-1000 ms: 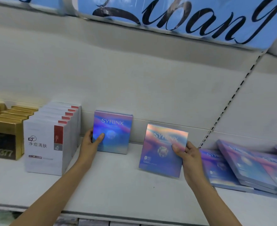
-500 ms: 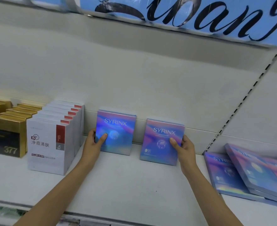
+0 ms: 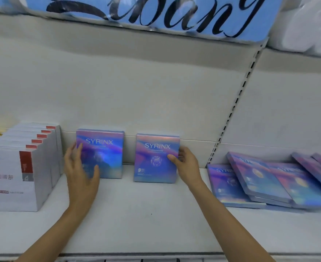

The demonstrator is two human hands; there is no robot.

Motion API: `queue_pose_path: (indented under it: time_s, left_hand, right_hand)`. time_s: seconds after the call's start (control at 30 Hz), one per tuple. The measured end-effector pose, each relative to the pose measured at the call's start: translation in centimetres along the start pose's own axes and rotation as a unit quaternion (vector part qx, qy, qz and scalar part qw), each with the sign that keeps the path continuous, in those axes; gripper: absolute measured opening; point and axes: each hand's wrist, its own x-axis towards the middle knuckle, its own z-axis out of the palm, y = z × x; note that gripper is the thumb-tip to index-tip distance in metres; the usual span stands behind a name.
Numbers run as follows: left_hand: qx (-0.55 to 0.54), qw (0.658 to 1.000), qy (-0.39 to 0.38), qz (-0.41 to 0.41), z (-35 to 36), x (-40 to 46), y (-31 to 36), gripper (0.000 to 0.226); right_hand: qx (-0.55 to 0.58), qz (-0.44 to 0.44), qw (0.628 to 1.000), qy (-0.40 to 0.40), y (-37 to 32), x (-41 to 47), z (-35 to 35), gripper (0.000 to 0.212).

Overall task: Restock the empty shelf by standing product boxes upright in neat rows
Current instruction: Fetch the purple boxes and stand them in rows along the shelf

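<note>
On shelf (image 3: 137, 214), right hand (image 3: 187, 165) grips upright box (image 3: 155, 157).

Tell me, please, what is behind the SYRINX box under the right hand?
Behind the SYRINX box held by the right hand is the shelf's white back panel. Whether they touch is hidden by the box itself.
</note>
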Motion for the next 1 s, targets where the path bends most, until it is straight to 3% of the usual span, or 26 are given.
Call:
queue_pose_path:
  time_s: [0.1, 0.2, 0.33, 0.47, 0.57, 0.67, 0.73, 0.77, 0.83, 0.9, 1.0]
  left_hand:
    - [-0.014, 0.996, -0.005, 0.093, 2.1, -2.3, 5.4, 0.051]
    - [-0.130, 0.982, -0.104, 0.087, 5.6, -5.2, 11.3, 0.041]
    - [-0.240, 0.937, -0.251, -0.044, 12.7, -9.4, 17.5, 0.037]
    - [-0.281, 0.874, -0.345, -0.195, 19.1, -12.0, 23.2, 0.035]
    - [-0.296, 0.826, -0.386, -0.283, 22.9, -13.1, 26.3, 0.052]
    - [-0.246, 0.834, -0.402, -0.287, 25.5, -13.4, 27.2, 0.081]
    - [-0.235, 0.842, -0.385, -0.297, 26.7, -13.6, 27.3, 0.069]
    - [-0.232, 0.843, -0.379, -0.301, 26.9, -13.6, 27.6, 0.056]
    - [-0.232, 0.840, -0.371, -0.321, 27.1, -13.7, 28.1, 0.043]
    - [-0.235, 0.842, -0.358, -0.330, 27.3, -13.8, 28.3, 0.045]
    - [-0.229, 0.857, -0.340, -0.312, 27.0, -14.0, 29.4, 0.033]
  right_hand:
    - [-0.026, -0.021, 0.999, 0.017, -0.6, -1.0, -3.8, 0.043]
    - [-0.145, -0.103, 0.984, 0.020, -0.7, -2.9, -9.6, 0.042]
    - [-0.242, -0.167, 0.956, 0.020, 0.3, -5.3, -17.9, 0.040]
    - [-0.299, -0.140, 0.944, 0.022, 2.7, -7.1, -25.6, 0.044]
    - [-0.360, -0.098, 0.928, -0.015, 4.9, -8.1, -31.0, 0.065]
    - [-0.480, -0.078, 0.868, -0.102, 7.4, -8.7, -34.9, 0.090]
    - [-0.554, -0.114, 0.817, -0.111, 8.8, -8.8, -36.5, 0.098]
    - [-0.563, -0.128, 0.810, -0.102, 9.3, -8.9, -36.8, 0.097]
    - [-0.556, -0.167, 0.813, -0.039, 10.2, -9.1, -37.2, 0.096]
    - [-0.544, -0.204, 0.814, 0.008, 10.2, -9.3, -37.5, 0.098]
    - [-0.441, -0.220, 0.867, 0.076, 8.9, -9.5, -38.4, 0.079]
